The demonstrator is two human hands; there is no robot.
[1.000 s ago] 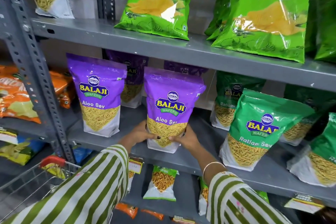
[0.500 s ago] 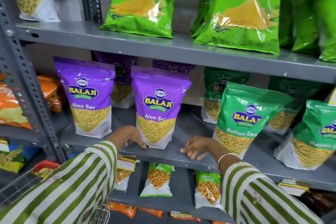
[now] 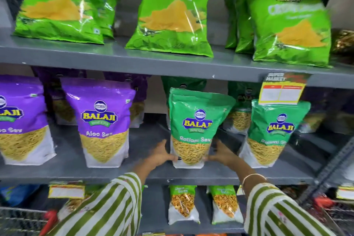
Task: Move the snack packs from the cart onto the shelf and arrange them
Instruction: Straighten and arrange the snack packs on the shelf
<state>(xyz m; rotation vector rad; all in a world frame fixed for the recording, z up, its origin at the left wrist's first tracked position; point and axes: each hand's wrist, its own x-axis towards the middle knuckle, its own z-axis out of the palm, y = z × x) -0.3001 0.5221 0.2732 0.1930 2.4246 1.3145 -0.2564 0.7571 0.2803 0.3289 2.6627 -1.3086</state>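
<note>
Seemingly well along, both hands, left hand and right hand, clasp an upright green Ratlami Sev pack on the well-stocked middle shelf, squaring it up.

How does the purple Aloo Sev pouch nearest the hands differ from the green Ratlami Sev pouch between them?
The Aloo Sev pouch is purple; the Ratlami Sev pouch is green. The Aloo Sev pouch stands untouched, while the Ratlami Sev pouch is held at its base by the left hand and right hand. Both are upright Balaji pouches with clear windows showing yellow sev, on the same grey shelf.
</note>
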